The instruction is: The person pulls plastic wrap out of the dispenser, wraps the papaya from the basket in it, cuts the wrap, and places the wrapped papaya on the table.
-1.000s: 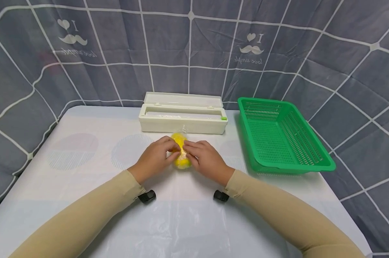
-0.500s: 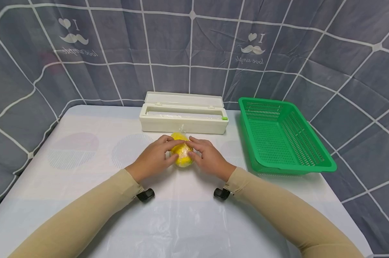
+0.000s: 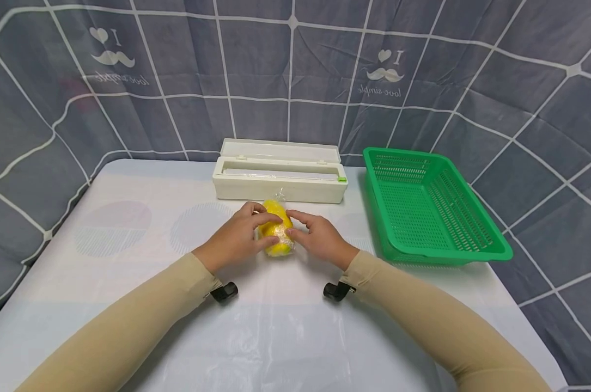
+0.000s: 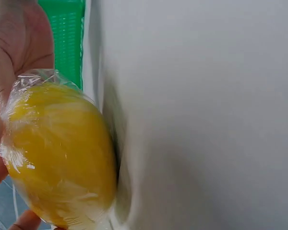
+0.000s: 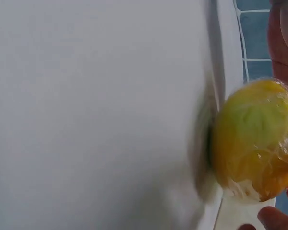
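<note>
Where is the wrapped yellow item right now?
In the head view, the wrapped yellow item is near the centre, between the left hand and the right hand, on the near side of the white box.

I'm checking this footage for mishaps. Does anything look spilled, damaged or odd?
Nothing looks spilled or damaged. Oddly, the gray backdrop seems hung reversed: its lettering reads backwards. Loose film sticks out untidily past the yellow fruit.
</note>
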Tool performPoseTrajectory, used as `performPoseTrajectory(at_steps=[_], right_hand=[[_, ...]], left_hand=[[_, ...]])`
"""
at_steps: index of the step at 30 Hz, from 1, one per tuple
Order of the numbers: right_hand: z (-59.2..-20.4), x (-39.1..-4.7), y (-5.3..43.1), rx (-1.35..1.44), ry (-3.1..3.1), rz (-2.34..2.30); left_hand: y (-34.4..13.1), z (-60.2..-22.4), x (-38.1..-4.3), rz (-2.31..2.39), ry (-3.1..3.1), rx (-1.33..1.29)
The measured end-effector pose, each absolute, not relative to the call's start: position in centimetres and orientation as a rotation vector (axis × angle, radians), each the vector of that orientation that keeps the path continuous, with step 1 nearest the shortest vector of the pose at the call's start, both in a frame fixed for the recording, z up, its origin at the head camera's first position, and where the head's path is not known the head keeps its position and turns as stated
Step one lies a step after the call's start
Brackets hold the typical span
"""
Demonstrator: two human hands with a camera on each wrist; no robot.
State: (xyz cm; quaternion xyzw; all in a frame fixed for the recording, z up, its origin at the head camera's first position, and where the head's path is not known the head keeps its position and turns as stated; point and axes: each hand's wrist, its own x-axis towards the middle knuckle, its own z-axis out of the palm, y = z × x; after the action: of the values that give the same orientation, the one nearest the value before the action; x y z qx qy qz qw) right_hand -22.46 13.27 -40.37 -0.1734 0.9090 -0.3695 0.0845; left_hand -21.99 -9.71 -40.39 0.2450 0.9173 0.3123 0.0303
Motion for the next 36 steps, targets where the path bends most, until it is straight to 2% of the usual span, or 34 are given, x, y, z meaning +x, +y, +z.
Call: performPoseTrajectory(at_steps=[10, 23, 36], right_hand=[[-40.13, -22.83, 13.30, -0.652, 2.636, -1.040], [-39.59, -22.61, 12.37, -0.492, 2.666, -1.010], [-40.07, -22.76, 13.04, -0.448, 2.629, -1.069]], left_hand=[[-9.59, -40.32, -22.42, 1.116, 2.725, 0.639], [-9.87, -40.77, -22.26, 1.153, 2.710, 0.613], [-9.51, -41.19, -22.36, 1.184, 2.678, 0.620]])
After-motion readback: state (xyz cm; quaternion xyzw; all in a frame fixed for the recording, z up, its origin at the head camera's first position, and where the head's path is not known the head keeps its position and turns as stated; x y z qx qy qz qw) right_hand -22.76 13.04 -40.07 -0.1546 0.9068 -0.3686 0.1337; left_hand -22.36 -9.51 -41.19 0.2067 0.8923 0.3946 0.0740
